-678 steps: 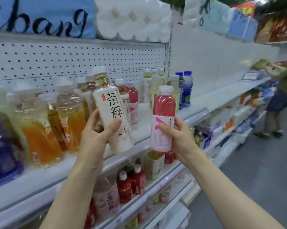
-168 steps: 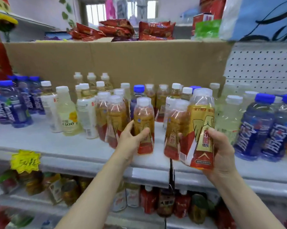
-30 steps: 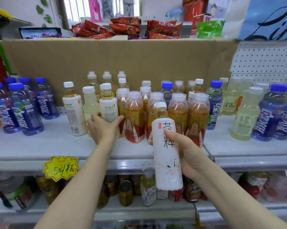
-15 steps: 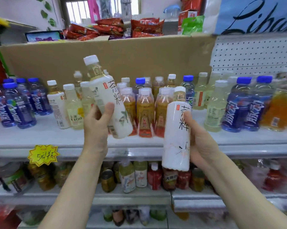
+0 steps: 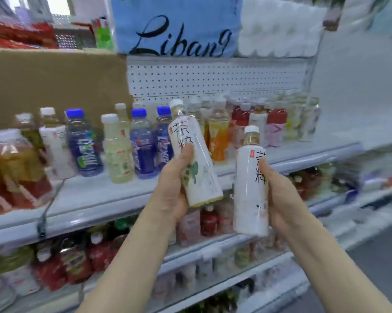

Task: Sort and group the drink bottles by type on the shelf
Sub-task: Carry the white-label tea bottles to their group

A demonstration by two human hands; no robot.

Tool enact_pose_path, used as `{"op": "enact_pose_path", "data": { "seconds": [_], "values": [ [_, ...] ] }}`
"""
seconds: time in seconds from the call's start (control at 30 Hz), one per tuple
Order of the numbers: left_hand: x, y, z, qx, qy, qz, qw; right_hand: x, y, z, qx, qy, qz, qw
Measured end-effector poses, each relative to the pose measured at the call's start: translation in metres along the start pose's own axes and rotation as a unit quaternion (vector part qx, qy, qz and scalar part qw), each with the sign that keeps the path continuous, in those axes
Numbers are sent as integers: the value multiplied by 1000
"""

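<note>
My left hand (image 5: 171, 188) grips a white-labelled tea bottle (image 5: 197, 168) with black characters, tilted with its cap to the upper left. In my right hand (image 5: 280, 199) I hold a second white tea bottle (image 5: 250, 190) of the same kind, upright. Both are in front of the white shelf (image 5: 113, 199). On that shelf stand blue-capped dark blue bottles (image 5: 84, 143), pale yellow bottles (image 5: 118, 150), orange drinks (image 5: 217, 136) and red and pink bottles (image 5: 274, 123) farther right. The picture is blurred.
A brown cardboard sheet (image 5: 55, 82) backs the shelf's left part, white pegboard (image 5: 213, 77) its right. A blue pack and white paper rolls (image 5: 278, 26) sit on top. Lower shelves hold red bottles (image 5: 100, 254). Grey aisle floor (image 5: 384, 256) lies at the right.
The view has swung to the right along the shelf; both hands keep their white tea bottles and have come along with it, the amber bottles now at the far left.
</note>
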State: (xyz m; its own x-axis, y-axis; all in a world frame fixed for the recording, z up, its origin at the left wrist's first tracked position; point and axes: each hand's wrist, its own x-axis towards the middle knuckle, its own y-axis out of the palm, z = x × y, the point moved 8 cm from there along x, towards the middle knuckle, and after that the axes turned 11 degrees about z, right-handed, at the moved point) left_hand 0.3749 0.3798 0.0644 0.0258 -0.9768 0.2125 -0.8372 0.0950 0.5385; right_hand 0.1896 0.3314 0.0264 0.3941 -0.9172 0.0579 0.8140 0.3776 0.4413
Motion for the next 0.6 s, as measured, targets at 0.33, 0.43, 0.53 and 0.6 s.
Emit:
{"op": "enact_pose_path", "data": {
  "seconds": [0.33, 0.43, 0.53, 0.6],
  "values": [
    [155, 129, 134, 46, -34, 63, 996, 43, -200, 81, -1, -44, -114, 992],
    [213, 154, 170, 60, -26, 80, 995, 77, -252, 102, -7, -53, -108, 993],
    [280, 177, 201, 79, -19, 73, 994, 118, -304, 132, -13, -61, -92, 994],
    [326, 189, 216, 82, -12, 56, 995, 148, -337, 159, -30, -62, -90, 994]
  ]
}}
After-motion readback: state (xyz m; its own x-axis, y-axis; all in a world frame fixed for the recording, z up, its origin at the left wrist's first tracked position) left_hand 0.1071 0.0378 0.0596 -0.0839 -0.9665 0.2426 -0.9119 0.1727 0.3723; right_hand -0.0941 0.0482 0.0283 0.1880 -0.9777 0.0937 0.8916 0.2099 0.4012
